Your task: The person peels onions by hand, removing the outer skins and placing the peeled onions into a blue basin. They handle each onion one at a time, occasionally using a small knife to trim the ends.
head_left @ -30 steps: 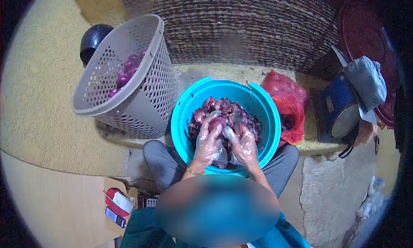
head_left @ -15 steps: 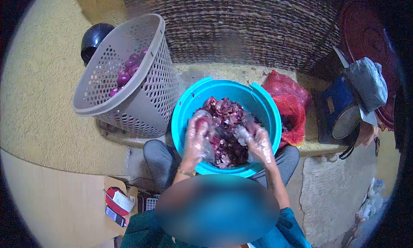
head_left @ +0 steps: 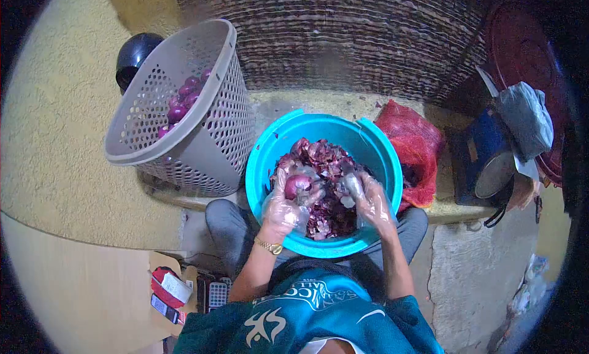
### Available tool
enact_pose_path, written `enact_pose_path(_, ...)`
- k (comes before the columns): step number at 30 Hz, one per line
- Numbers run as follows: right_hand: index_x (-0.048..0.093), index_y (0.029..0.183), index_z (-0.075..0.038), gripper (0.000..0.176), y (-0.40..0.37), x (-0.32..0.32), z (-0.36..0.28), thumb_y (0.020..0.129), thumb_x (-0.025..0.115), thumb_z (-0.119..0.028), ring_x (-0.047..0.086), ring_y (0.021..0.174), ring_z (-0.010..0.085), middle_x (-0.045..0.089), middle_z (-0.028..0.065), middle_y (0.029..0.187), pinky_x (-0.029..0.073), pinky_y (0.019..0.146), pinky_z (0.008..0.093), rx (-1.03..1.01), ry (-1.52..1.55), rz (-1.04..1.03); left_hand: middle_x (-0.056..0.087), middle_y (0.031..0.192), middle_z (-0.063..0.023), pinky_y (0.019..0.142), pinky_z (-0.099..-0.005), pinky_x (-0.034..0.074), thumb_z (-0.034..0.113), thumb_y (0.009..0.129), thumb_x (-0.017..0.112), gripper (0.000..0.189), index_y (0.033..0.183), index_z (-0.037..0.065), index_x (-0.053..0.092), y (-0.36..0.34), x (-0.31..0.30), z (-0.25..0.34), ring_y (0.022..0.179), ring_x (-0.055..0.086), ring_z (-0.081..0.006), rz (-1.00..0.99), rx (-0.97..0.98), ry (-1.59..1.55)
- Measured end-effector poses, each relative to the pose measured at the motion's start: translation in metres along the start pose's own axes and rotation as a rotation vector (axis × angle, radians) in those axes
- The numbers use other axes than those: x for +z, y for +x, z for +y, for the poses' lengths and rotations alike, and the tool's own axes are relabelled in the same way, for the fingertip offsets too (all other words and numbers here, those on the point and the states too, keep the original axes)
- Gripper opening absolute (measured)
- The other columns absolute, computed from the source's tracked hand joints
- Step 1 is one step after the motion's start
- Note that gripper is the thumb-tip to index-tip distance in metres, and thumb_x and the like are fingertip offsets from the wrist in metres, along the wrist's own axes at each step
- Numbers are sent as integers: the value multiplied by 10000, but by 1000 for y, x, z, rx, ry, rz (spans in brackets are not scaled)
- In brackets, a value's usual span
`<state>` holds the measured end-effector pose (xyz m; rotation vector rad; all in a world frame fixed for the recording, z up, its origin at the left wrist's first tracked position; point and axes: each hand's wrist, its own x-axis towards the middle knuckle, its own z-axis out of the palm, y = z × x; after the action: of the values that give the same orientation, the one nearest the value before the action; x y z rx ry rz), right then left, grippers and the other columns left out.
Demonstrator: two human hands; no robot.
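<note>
I see both hands in clear plastic gloves over the teal bucket [head_left: 256, 188] at the centre of my view. The left hand [head_left: 283, 208], at about 9 o'clock inside the bucket, is closed around a red onion [head_left: 298, 185], thumb and fingers wrapping it just above the heap of purple onion skins [head_left: 325, 160]. The right hand [head_left: 373, 202], at 3 o'clock, has its fingers curled toward the onion, but I cannot tell whether it grips anything. A tilted grey perforated basket [head_left: 202, 151] holding peeled onions [head_left: 182, 105] stands just beside the bucket at its 10 o'clock. A red mesh sack [head_left: 412, 146] lies at 2 o'clock.
</note>
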<state>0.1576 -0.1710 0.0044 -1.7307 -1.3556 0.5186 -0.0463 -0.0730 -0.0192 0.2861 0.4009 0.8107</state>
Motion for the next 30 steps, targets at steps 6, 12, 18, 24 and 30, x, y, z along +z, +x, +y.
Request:
enact_pose_path(6,610,1181,-37,334,2,-9,-16,952,634,-279,623,795,174,656,74,960,519,718,320,606,856,-105,583,1313,-192,1124,-575,365,378,978,578,532,1360,22,476,3,-4,7,1267,522,-378,-34,6,-92)
enact_pose_path(12,408,1433,-53,581,-5,4,6,932,674,-181,605,909,158,598,61,1192,537,786,310,359,1325,-294,566,1338,-199,1128,-545,379,341,995,555,511,1373,10,462,8,-9,9,1274,510,-395,-59,38,-162)
enact_pose_path(18,462,1388,-81,506,-13,7,-7,957,657,-260,546,784,89,597,18,1075,495,636,242,447,1296,-246,587,1282,-221,1100,-578,406,353,983,576,500,1306,-23,511,8,-8,11,1234,530,-414,-23,57,-213)
enact_pose_path(24,614,1012,-114,217,-19,13,-18,998,593,-329,454,582,38,530,-39,724,356,473,197,534,998,-111,623,1235,-171,1080,-578,422,345,983,578,418,1256,29,571,5,-2,11,1187,581,-374,-14,-8,-195)
enact_pose_path(30,610,921,-113,194,-24,12,-23,1018,563,-275,446,606,39,495,-60,712,329,489,199,473,799,16,606,1260,-186,1104,-588,387,305,977,574,427,1300,28,538,2,7,8,1213,558,-390,-63,21,-99)
